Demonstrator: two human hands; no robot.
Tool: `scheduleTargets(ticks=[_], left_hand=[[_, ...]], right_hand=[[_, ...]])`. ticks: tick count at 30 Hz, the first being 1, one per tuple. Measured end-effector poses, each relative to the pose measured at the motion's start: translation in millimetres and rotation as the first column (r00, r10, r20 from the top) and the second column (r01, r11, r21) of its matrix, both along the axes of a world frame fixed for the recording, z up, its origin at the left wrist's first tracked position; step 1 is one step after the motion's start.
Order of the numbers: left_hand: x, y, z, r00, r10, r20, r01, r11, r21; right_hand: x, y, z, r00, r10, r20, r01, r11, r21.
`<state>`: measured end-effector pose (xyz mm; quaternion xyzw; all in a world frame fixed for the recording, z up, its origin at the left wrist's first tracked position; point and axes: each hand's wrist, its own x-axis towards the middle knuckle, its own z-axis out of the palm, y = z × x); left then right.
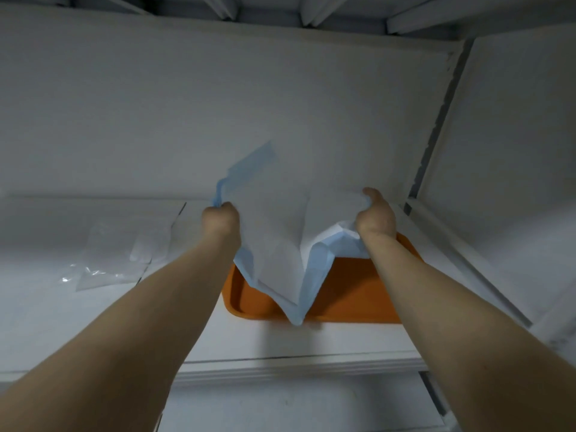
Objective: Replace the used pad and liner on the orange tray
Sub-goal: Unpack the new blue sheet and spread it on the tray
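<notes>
An orange tray [352,294] lies on a white shelf, right of centre. Above it hangs a large pad [277,244], white on one face and light blue on the other, folded and sagging so its lowest point dips past the tray's front rim. My left hand [220,218] grips the pad's left blue edge in a fist. My right hand [375,215] grips the pad's right side, fingers curled into the bunched sheet. Both hands are raised above the tray's far half. The tray's far part is hidden behind the pad.
A clear plastic bag [115,257] lies flat on the shelf to the left of the tray. A white back wall [280,104] rises close behind. A side panel [498,151] stands at the right. The shelf's front edge [296,366] runs below the tray.
</notes>
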<state>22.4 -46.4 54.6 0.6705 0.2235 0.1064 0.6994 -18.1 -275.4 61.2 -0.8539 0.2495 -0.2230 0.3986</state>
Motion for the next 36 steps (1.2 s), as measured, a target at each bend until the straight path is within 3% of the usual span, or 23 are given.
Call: scheduleTargets(ticks=[3, 5, 6, 8, 10, 12, 14, 16, 23, 27, 30, 33, 36], left_hand=[[-2.3, 10.9, -6.0, 0.997, -0.029, -0.077, 0.037, 0.994, 0.105], [-3.2, 15.1, -14.3, 0.966, 0.026, -0.257, 0.077, 0.92, 0.384], [-6.5, 12.5, -15.7, 0.954, 0.066, -0.293, 0.113, 0.824, 0.555], [-15.1, -0.5, -17.6, 0.972, 0.055, -0.229, 0.153, 0.591, 0.792], [-25.4, -17.2, -14.6, 0.955, -0.169, -0.243, 0.286, 0.315, 0.905], [-31.6, -31.3, -18.3, 0.815, -0.418, -0.402, 0.476, 0.087, 0.875], [-39.7, -45.2, -29.9, 0.667, -0.479, -0.571, 0.628, -0.05, 0.777], [-46.4, -58.4, -40.4, 0.604, -0.467, -0.646, 0.667, -0.147, 0.731], [-48.3, -75.4, -57.5, 0.55, -0.283, -0.786, 0.707, -0.343, 0.619], [-52.1, -90.4, -50.5, 0.582, -0.347, -0.736, 0.693, -0.262, 0.671], [-51.7, -93.3, -48.6, 0.637, -0.353, -0.686, 0.65, -0.233, 0.724], [-50.0, -89.0, -51.6, 0.673, -0.321, -0.666, 0.631, -0.221, 0.744], [-52.2, -81.8, -56.1, 0.696, -0.26, -0.669, 0.627, -0.233, 0.743]], right_hand=[[-0.8, -7.0, -2.2, 0.994, -0.027, -0.103, 0.026, 1.0, -0.011], [-4.0, -8.1, -4.2, 0.984, -0.024, -0.175, 0.018, 0.999, -0.039], [-5.7, -8.8, -6.1, 0.98, -0.009, -0.2, -0.002, 0.999, -0.053], [-8.7, -11.7, -10.2, 0.973, 0.009, -0.232, -0.035, 0.993, -0.109], [-14.8, -15.3, -12.2, 0.962, -0.004, -0.273, -0.051, 0.98, -0.194], [-19.1, -18.5, -12.0, 0.955, -0.018, -0.297, -0.068, 0.959, -0.275], [-25.7, -25.4, -10.4, 0.949, -0.035, -0.313, -0.08, 0.934, -0.348], [-33.6, -35.9, -9.4, 0.943, -0.068, -0.327, -0.083, 0.9, -0.428], [-71.5, -79.7, -22.6, 0.837, -0.251, -0.486, -0.113, 0.79, -0.603], [-82.7, -87.8, -31.4, 0.726, -0.321, -0.608, -0.203, 0.745, -0.635], [-84.9, -88.9, -38.2, 0.704, -0.389, -0.594, -0.283, 0.613, -0.738], [-78.9, -76.2, -44.5, 0.784, -0.198, -0.589, -0.413, 0.541, -0.732], [-72.6, -52.9, -52.1, 0.716, 0.056, -0.696, -0.528, 0.695, -0.487]])
